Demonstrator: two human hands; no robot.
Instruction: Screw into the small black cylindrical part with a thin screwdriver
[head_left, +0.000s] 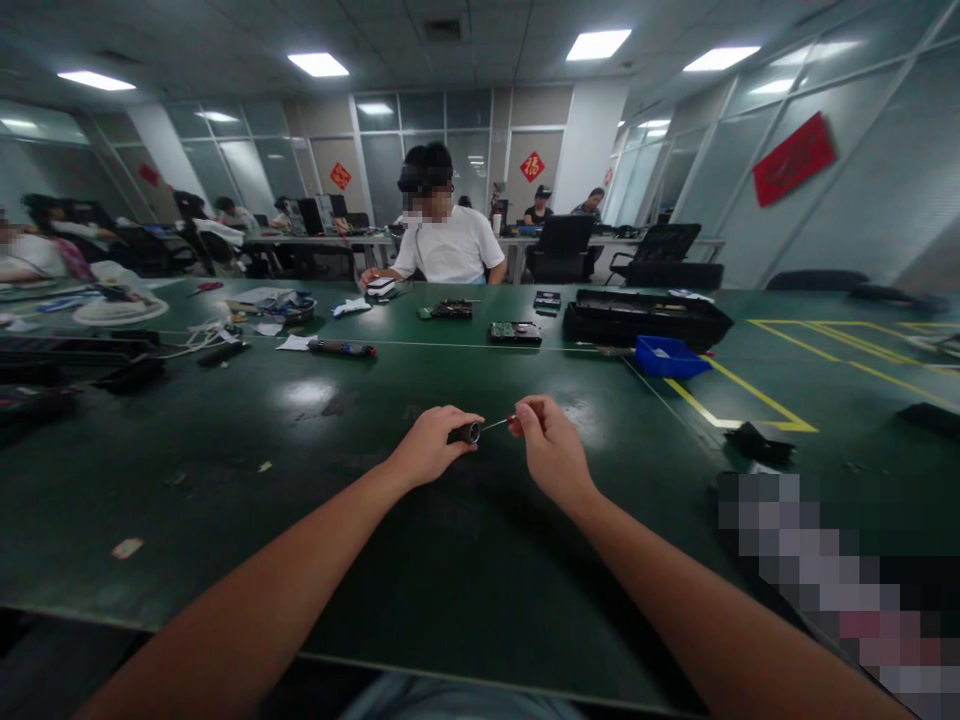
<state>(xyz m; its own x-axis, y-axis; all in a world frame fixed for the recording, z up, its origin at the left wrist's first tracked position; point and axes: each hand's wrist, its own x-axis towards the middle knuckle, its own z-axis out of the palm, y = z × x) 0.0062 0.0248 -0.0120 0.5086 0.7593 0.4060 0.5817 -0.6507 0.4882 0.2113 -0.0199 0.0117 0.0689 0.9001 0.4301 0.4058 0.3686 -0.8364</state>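
black cylinder [469, 433]: ringed end rightward | thin metal rod [495, 424]: slanted, tip at ringed end

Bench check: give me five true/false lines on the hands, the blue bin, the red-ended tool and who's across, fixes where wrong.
1. The left hand holds a dark cylindrical piece. True.
2. The right hand is empty. False: it pinches a thin rod.
3. The blue bin is behind the long black case. False: it is in front.
4. A person in white is across the table. True.
5. The red-ended tool lies right of both hands. False: left.
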